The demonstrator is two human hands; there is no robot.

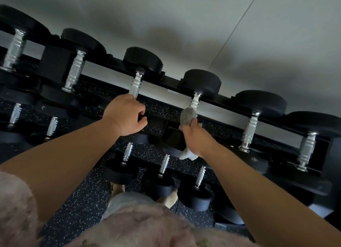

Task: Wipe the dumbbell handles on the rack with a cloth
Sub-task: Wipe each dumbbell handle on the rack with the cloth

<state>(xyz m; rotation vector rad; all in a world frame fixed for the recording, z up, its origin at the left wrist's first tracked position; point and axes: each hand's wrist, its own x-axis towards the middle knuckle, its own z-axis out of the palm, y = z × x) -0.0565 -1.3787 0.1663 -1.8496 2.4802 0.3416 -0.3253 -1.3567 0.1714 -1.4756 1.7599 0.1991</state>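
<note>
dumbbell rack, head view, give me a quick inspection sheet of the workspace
surface: black rack, dumbbells in tiers, over speckled floor
job's things: grey cloth bunched around one top-tier handle
clutter: nothing seen
grippers: right hand grips the cloth; left hand closed on the neighbouring handle
cables: nothing seen
surroundings: plain pale wall behind the rack; person's feet near the lowest dumbbells

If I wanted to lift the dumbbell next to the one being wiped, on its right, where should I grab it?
Probably by the dumbbell's ribbed silver handle, reaching from above. It spans open between the two black heads, narrow enough to wrap the fingers around, and the ribs should help grip.
</note>
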